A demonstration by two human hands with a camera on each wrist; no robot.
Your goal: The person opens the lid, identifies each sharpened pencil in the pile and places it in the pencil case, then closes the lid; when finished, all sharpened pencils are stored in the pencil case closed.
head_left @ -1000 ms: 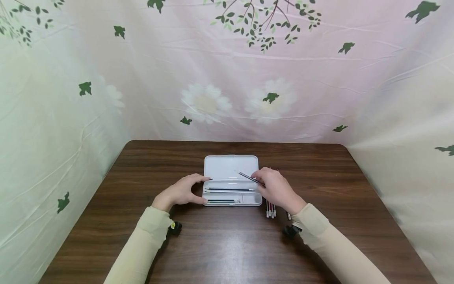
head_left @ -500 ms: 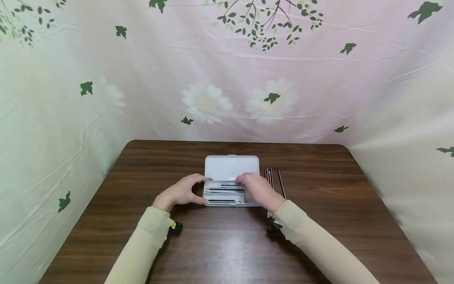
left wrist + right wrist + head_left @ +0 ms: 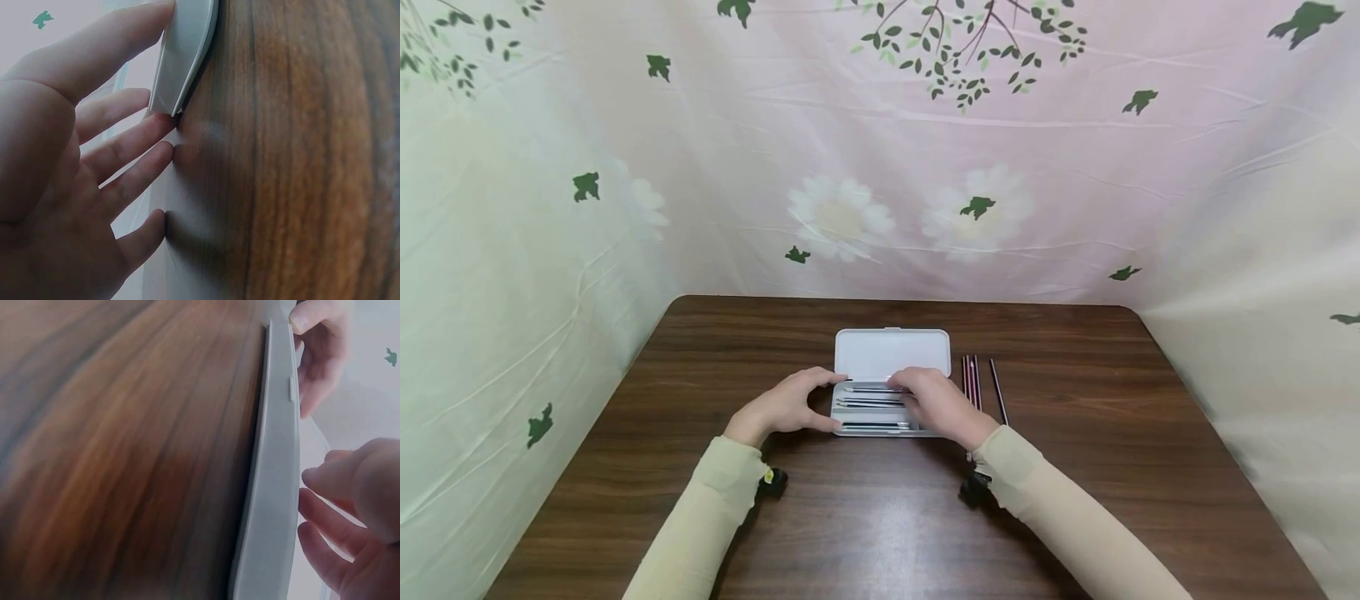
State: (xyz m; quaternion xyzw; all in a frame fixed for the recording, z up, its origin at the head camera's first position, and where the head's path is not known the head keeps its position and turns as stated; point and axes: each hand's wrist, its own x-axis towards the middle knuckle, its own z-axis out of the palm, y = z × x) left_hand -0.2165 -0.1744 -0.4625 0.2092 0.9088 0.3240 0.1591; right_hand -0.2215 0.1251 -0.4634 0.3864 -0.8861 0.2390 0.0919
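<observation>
A white pencil case point(image 3: 891, 352) lies open on the table, its lid folded back. Inside are several dark pencils point(image 3: 876, 426) in the front and back compartments. My left hand point(image 3: 782, 406) holds the case's left end, thumb at the front corner and fingers at the back; the left wrist view shows thumb and fingers around the end of the case point(image 3: 184, 56). My right hand point(image 3: 943, 406) is over the right half of the case, fingertips down by the pencils at the back. In the right wrist view its fingers are loosely spread behind the case's front wall point(image 3: 272, 469).
Right of the case lie several reddish and dark pencils point(image 3: 967, 379) side by side, partly hidden by the right forearm. A single dark pencil point(image 3: 998, 390) lies further right. The brown wooden table point(image 3: 880, 517) is bordered by printed cloth point(image 3: 880, 150) at the back and sides.
My right hand has carried a pencil leftward from above the case's right edge and lowered it into the back compartment, where it now lies further left. The left hand stays put.
</observation>
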